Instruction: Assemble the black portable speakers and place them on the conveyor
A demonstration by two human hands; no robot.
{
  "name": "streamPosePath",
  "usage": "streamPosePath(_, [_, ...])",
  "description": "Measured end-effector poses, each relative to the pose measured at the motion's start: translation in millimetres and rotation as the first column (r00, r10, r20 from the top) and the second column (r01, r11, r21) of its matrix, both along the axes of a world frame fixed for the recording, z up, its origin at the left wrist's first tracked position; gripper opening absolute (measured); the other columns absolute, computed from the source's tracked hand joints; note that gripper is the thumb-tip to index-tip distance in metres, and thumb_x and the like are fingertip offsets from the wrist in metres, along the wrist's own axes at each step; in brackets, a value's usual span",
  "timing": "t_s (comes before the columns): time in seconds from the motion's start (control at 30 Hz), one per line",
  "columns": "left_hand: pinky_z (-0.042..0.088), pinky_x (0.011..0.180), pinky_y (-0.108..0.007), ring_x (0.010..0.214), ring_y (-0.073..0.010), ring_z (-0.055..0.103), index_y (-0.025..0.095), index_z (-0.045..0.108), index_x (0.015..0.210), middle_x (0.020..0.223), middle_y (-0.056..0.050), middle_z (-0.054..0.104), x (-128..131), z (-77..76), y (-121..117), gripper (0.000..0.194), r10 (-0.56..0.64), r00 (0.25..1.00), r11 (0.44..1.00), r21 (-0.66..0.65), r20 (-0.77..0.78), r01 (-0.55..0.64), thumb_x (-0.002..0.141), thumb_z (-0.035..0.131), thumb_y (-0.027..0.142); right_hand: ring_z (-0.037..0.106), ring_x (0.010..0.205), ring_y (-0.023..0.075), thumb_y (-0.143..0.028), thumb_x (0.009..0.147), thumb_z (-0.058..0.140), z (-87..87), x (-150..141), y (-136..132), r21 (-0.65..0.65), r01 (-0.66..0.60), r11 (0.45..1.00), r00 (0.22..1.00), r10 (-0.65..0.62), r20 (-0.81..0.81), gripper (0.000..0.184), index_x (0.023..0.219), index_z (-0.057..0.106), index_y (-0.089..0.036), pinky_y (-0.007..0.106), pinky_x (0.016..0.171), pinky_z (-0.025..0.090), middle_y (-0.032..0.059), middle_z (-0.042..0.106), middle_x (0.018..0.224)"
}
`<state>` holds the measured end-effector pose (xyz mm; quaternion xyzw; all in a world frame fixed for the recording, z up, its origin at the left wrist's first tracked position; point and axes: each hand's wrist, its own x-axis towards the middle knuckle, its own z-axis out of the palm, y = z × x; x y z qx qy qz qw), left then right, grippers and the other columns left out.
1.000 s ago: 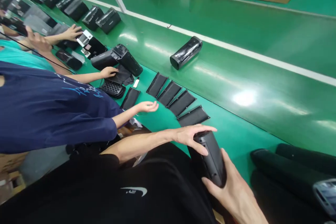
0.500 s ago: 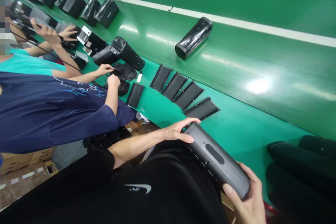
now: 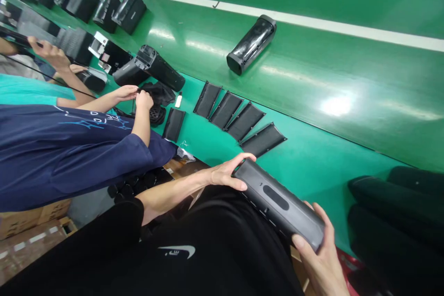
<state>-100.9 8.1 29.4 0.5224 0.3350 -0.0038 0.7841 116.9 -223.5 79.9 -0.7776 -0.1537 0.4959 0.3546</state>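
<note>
In the head view, a black cylindrical speaker housing (image 3: 275, 199) is held in a wide two-handed grip, its one end clasped by the left hand (image 3: 225, 178) and its other end by the right hand (image 3: 319, 259). It is held above the near edge of a green workbench (image 3: 347, 101), close to four black grille panels (image 3: 244, 121) laid side by side.

Bright overhead light, white glare on green belt (image 3: 336, 105), bowed wide-angle edges
</note>
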Motion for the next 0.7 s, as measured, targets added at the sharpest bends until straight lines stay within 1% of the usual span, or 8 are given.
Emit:
streamPosePath(0.1, [0.047, 0.097, -0.040, 0.110, -0.0268, 0.057, 0.031, 0.046, 0.148, 0.128, -0.005, 0.058, 1.4, 7.7, 2.3, 0.101, -0.068, 0.994, 0.991, 0.107, -0.086, 0.077, 0.061, 0.093, 0.054, 0.042, 0.144, 0.0412, -0.065, 0.076, 0.081, 5.3, -1.6, 1.2, -0.007, 0.000, 1.000, 0.999, 0.001, 0.043, 0.091, 0.152, 0.043, -0.031, 0.060, 0.119, 0.031, 0.0122, 0.044, 0.160])
streamPosePath(0.2, [0.048, 0.095, -0.039, 0.108, -0.0259, 0.058, 0.031, 0.049, 0.144, 0.124, -0.004, 0.059, 3.0, 11.4, -3.9, 0.096, -0.024, 0.995, 0.994, 0.105, -0.092, 0.034, 0.063, 0.093, 0.056, 0.046, 0.139, 0.0408, -0.063, 0.074, 0.083, 1.5, -1.9, -1.2, -0.029, 0.035, 0.999, 0.998, -0.033, 0.053, 0.088, 0.148, 0.049, -0.030, 0.058, 0.114, 0.037, 0.0120, 0.047, 0.157])
streamPosePath(0.27, [0.048, 0.095, -0.039, 0.106, -0.0252, 0.058, 0.030, 0.052, 0.142, 0.122, -0.004, 0.060, 3.4, 10.1, -7.8, 0.094, 0.023, 0.995, 0.995, 0.096, -0.097, -0.014, 0.062, 0.094, 0.056, 0.050, 0.134, 0.0402, -0.064, 0.069, 0.086, -8.8, -0.6, -3.9, -0.011, 0.086, 0.996, 0.995, -0.086, 0.043, 0.090, 0.146, 0.052, -0.029, 0.058, 0.112, 0.039, 0.0122, 0.051, 0.152])
streamPosePath(0.37, [0.049, 0.093, -0.038, 0.104, -0.0248, 0.060, 0.028, 0.051, 0.144, 0.120, -0.004, 0.062, 2.7, 3.8, -5.3, 0.094, 0.045, 0.989, 0.998, 0.045, -0.139, -0.039, 0.065, 0.093, 0.055, 0.057, 0.124, 0.0388, -0.066, 0.063, 0.088, -28.9, 4.0, -6.2, -0.015, 0.166, 0.986, 0.984, -0.167, -0.059, 0.098, 0.146, 0.051, -0.029, 0.056, 0.108, 0.044, 0.0128, 0.057, 0.142])
streamPosePath(0.5, [0.050, 0.097, -0.039, 0.117, -0.0289, 0.061, 0.029, 0.047, 0.152, 0.126, -0.006, 0.064, 2.4, -7.9, 5.4, 0.095, -0.053, 0.991, 0.997, -0.065, -0.122, 0.045, 0.071, 0.087, 0.059, 0.065, 0.114, 0.0343, -0.063, 0.071, 0.086, -45.3, 11.0, -1.9, -0.089, 0.223, 0.971, 0.932, -0.239, -0.274, 0.097, 0.153, 0.045, -0.032, 0.050, 0.099, 0.053, 0.0116, 0.064, 0.135])
streamPosePath(0.6, [0.048, 0.104, -0.041, 0.127, -0.0322, 0.058, 0.026, 0.047, 0.154, 0.136, -0.008, 0.062, 9.0, -17.6, 3.9, 0.096, 0.004, 0.993, 0.999, -0.036, -0.121, -0.008, 0.072, 0.084, 0.061, 0.069, 0.104, 0.0312, -0.064, 0.069, 0.086, -55.2, 18.2, 3.4, -0.114, 0.300, 0.947, 0.902, -0.320, -0.290, 0.094, 0.148, 0.050, -0.028, 0.043, 0.088, 0.057, 0.0109, 0.070, 0.124])
streamPosePath(0.67, [0.045, 0.108, -0.043, 0.130, -0.0336, 0.057, 0.023, 0.052, 0.150, 0.140, -0.010, 0.062, 17.0, -22.9, 0.6, 0.089, 0.056, 0.984, 0.998, 0.017, -0.169, -0.054, 0.075, 0.079, 0.063, 0.070, 0.099, 0.0316, -0.066, 0.067, 0.086, -63.4, 26.7, 4.8, -0.172, 0.310, 0.935, 0.891, -0.349, -0.291, 0.091, 0.142, 0.055, -0.025, 0.042, 0.082, 0.060, 0.0105, 0.072, 0.117])
streamPosePath(0.7, [0.044, 0.111, -0.045, 0.131, -0.0342, 0.057, 0.023, 0.054, 0.148, 0.141, -0.011, 0.063, 21.3, -24.9, -0.1, 0.085, 0.052, 0.977, 0.998, 0.039, -0.205, -0.045, 0.078, 0.076, 0.065, 0.071, 0.098, 0.0322, -0.067, 0.067, 0.086, -67.1, 32.0, 4.5, -0.208, 0.298, 0.931, 0.882, -0.353, -0.312, 0.089, 0.139, 0.058, -0.024, 0.043, 0.081, 0.061, 0.0101, 0.073, 0.116])
